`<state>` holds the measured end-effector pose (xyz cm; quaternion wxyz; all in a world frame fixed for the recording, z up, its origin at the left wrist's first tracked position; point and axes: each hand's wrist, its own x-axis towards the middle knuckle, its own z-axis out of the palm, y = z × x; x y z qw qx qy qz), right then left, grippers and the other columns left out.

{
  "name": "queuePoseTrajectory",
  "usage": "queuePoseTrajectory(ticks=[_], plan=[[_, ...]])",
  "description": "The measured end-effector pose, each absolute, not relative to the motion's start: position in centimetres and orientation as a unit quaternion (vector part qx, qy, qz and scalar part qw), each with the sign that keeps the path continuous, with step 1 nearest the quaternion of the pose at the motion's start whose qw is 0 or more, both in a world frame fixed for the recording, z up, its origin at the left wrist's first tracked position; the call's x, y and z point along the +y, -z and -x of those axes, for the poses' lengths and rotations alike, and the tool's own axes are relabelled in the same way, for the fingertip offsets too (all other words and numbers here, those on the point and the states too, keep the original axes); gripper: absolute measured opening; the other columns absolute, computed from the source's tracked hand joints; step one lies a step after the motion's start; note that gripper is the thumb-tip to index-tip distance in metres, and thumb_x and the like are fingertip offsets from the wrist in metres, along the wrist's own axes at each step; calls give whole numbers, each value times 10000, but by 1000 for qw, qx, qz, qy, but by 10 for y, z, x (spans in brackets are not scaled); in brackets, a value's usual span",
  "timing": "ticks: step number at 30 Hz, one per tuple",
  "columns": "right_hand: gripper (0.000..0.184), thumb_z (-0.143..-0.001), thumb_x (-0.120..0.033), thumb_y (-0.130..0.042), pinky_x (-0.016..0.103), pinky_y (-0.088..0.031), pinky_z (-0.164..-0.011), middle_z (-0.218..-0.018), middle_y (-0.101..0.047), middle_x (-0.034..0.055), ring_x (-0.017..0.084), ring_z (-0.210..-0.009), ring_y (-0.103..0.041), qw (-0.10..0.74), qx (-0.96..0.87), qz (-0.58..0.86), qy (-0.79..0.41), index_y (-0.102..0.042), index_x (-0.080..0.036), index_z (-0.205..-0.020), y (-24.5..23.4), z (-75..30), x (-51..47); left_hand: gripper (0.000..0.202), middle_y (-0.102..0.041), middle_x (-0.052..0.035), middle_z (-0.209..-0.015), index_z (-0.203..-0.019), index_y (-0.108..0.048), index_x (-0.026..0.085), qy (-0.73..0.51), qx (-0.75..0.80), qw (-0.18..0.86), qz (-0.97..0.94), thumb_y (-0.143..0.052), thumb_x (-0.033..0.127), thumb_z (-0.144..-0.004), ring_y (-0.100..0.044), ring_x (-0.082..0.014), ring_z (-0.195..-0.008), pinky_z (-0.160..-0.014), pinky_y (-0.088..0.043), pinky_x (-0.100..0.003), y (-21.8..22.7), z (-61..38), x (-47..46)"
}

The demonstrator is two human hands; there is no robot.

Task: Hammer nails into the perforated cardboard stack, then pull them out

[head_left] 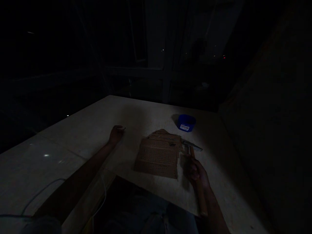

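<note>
My right hand (197, 171) is closed around the wooden handle of a hammer (201, 198). The hammer's metal head points away from me, beside the right edge of a cardboard stack (157, 155). Rows of small dark holes or dots cover the top sheet, and several small dark pieces, perhaps nails, lie near its upper right. To the left of the cardboard, my left hand (116, 135) is raised over the table with its fingers pinched together. A tiny dark tip shows at those fingers, too small and dim to name.
A blue tub (186, 123) with a white label stands behind the cardboard on the right. The pale tabletop (97, 115) ends at a dark window. A thin white cable (105, 191) loops by my left arm. A wall rises at the right. The scene is very dark.
</note>
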<state>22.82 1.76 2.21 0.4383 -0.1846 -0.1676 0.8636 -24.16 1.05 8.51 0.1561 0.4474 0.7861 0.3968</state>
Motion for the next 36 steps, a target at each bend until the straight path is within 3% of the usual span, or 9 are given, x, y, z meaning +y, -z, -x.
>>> queuePoseTrajectory(ticks=[3, 6, 9, 13, 19, 25, 29, 36], plan=[[227, -844, -270, -752, 108, -281, -264, -460, -418, -148, 20, -282, -275, 444, -172, 187, -859, -664, -178, -1032, -20, -226, 19, 481, -706, -54, -877, -1246, -620, 190, -476, 717, 236, -452, -596, 321, -784, -646, -172, -736, -626, -523, -269, -94, 198, 26], [233, -836, -286, -757, 111, -255, -252, -456, -421, -149, 22, -272, -251, 455, -181, 190, -851, -665, -189, -1027, -18, -226, 20, 444, -643, -28, -743, -1061, -707, 141, -533, 626, 380, -425, -708, 390, -693, -569, -130, -618, -551, -460, -241, -102, 145, 37], [238, -852, -287, -739, 109, -273, -267, -478, -442, -141, 25, -284, -282, 456, -182, 194, -849, -658, -196, -1057, -19, -225, 18, 444, -647, -45, -781, -958, -702, 146, -519, 567, 492, -409, -770, 454, -647, -587, -135, -649, -579, -477, -257, -103, 96, 43], [239, -858, -291, -730, 107, -266, -262, -476, -434, -140, 30, -287, -293, 459, -172, 192, -850, -654, -193, -1062, -21, -225, 16, 484, -669, -58, -837, -935, -651, 159, -511, 527, 550, -398, -804, 510, -638, -629, -144, -685, -611, -495, -265, -96, 55, 46], [209, -880, -264, -703, 121, -288, -251, -498, -471, -127, 34, -291, -277, 462, -155, 185, -853, -665, -178, -1067, -24, -223, 14, 479, -737, -72, -891, -902, -591, 189, -480, 551, 552, -403, -807, 522, -635, -687, -184, -721, -627, -511, -279, -90, 32, 48], [230, -898, -288, -679, 128, -324, -261, -506, -464, -123, 36, -291, -256, 460, -171, 210, -845, -647, -175, -1096, -30, -224, 9, 342, -731, -28, -787, -774, -668, 226, -461, 586, 434, -505, -774, 525, -646, -672, -203, -755, -659, -512, -285, -84, 28, 55], [246, -886, -284, -687, 131, -326, -245, -510, -468, -119, 32, -293, -225, 472, -167, 242, -831, -649, -167, -1099, -39, -223, 6, 292, -747, -23, -788, -788, -724, 239, -443, 591, 425, -523, -771, 501, -666, -681, -216, -771, -688, -530, -300, -74, 29, 57], [223, -894, -293, -680, 128, -345, -248, -525, -466, -113, 31, -293, -260, 473, -172, 270, -821, -652, -164, -1073, -53, -220, 3, 190, -793, -14, -946, -833, -790, 283, -406, 596, 423, -549, -775, 425, -706, -716, -244, -930, -873, -567, -346, -68, 36, 54]])
